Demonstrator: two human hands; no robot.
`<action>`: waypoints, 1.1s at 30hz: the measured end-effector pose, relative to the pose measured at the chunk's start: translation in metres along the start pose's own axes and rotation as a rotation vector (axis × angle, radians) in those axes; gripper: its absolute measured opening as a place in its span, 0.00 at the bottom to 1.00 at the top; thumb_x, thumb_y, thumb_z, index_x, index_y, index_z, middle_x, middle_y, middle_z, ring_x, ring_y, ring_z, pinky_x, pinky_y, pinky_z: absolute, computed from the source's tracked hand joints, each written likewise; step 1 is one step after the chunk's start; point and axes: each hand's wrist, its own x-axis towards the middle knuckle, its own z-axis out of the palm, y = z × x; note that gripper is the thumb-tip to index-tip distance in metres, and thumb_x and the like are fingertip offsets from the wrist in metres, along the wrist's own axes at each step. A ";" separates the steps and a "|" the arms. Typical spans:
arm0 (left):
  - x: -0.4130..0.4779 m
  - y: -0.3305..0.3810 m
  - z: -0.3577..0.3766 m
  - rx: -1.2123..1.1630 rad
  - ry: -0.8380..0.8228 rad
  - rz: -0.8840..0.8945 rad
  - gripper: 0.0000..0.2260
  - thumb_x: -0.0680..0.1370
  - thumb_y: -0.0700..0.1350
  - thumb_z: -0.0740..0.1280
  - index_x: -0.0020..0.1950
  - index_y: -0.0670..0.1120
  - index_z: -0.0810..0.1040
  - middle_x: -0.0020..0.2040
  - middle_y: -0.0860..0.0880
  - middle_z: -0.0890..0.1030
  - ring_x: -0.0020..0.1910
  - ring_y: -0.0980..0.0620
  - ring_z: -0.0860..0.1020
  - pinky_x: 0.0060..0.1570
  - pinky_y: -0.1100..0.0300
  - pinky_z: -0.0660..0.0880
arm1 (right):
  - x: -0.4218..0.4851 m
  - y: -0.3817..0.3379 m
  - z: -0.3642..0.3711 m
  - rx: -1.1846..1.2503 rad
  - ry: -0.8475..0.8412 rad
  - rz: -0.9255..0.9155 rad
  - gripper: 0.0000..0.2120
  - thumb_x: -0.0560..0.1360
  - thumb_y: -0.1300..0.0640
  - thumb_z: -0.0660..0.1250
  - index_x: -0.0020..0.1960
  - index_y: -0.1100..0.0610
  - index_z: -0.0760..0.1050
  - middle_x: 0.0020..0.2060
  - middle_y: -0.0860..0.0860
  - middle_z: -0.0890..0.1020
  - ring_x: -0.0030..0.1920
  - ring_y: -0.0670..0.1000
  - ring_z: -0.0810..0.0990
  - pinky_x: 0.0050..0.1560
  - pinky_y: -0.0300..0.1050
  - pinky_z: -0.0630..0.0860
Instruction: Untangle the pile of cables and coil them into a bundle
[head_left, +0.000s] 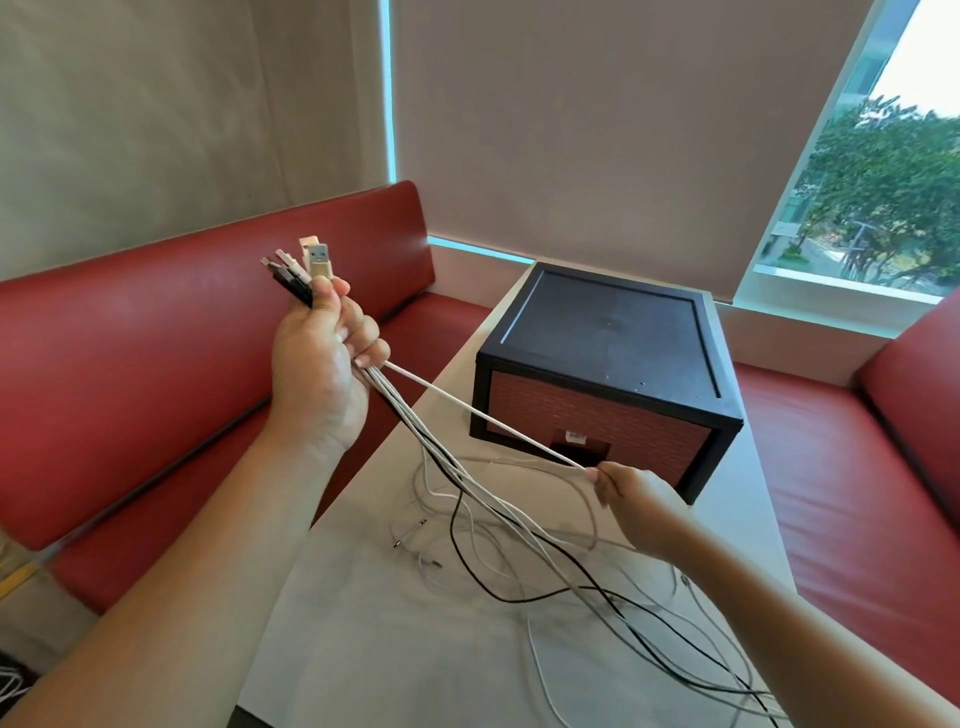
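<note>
My left hand (322, 358) is raised above the table's left edge and grips several white and black cables just below their plugs (304, 267), which stick up out of the fist. From that fist one white cable (467, 410) runs taut down to my right hand (631, 501), which pinches it in front of the box. The other cables (519, 540) hang slack from my left hand and lie in loose crossed loops on the white table (395, 649), trailing off toward the near right corner.
A black box with a brick-patterned front (608, 374) stands on the table's far end, right behind my right hand. Red padded benches (130, 364) flank the table on the left and right. Window blinds hang behind.
</note>
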 end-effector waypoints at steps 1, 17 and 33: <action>0.001 0.002 -0.001 -0.004 0.008 0.005 0.13 0.85 0.47 0.53 0.42 0.48 0.69 0.25 0.55 0.60 0.23 0.58 0.57 0.24 0.65 0.58 | -0.002 0.006 0.000 -0.018 -0.001 0.013 0.18 0.83 0.48 0.51 0.36 0.49 0.68 0.31 0.46 0.75 0.33 0.46 0.73 0.35 0.44 0.69; -0.005 0.006 0.009 -0.045 -0.061 -0.046 0.13 0.85 0.48 0.54 0.42 0.48 0.69 0.26 0.55 0.60 0.24 0.59 0.57 0.23 0.66 0.59 | -0.001 -0.005 -0.012 0.459 -0.585 -0.144 0.17 0.71 0.48 0.69 0.58 0.50 0.75 0.45 0.51 0.81 0.46 0.49 0.80 0.57 0.51 0.76; -0.021 -0.003 0.009 -0.033 -0.004 -0.086 0.14 0.85 0.47 0.53 0.42 0.48 0.70 0.25 0.56 0.61 0.23 0.59 0.57 0.24 0.67 0.58 | -0.004 -0.091 -0.012 -0.098 0.424 -0.620 0.20 0.81 0.43 0.51 0.36 0.52 0.67 0.26 0.44 0.69 0.26 0.48 0.66 0.27 0.41 0.62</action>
